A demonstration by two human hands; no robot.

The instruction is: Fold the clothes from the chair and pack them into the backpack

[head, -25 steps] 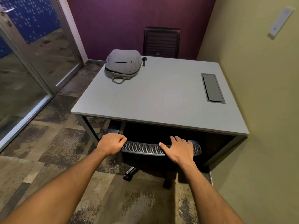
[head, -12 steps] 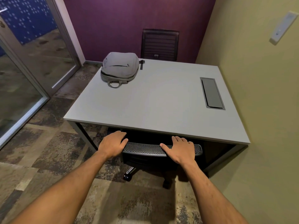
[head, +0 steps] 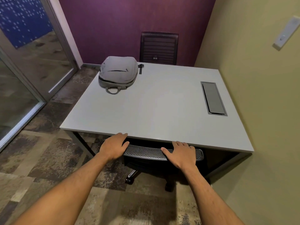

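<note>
Mostly what you can't see here

The black mesh-backed office chair [head: 162, 152] is shoved under the near edge of the grey rectangular table [head: 154, 108], so its seat is hidden, and so is anything on it. The second dark chair [head: 159, 47] past the far edge shows only its backrest. The grey fabric backpack [head: 118, 73] near the far left corner looks zipped, contents unknown. Both forearms are cut off at the bottom.

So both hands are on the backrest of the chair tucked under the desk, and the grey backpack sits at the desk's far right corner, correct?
Not quite. The head view shows the backpack at the far left corner of the desk. The left hand and right hand are indeed on the tucked-in chair backrest.
</note>
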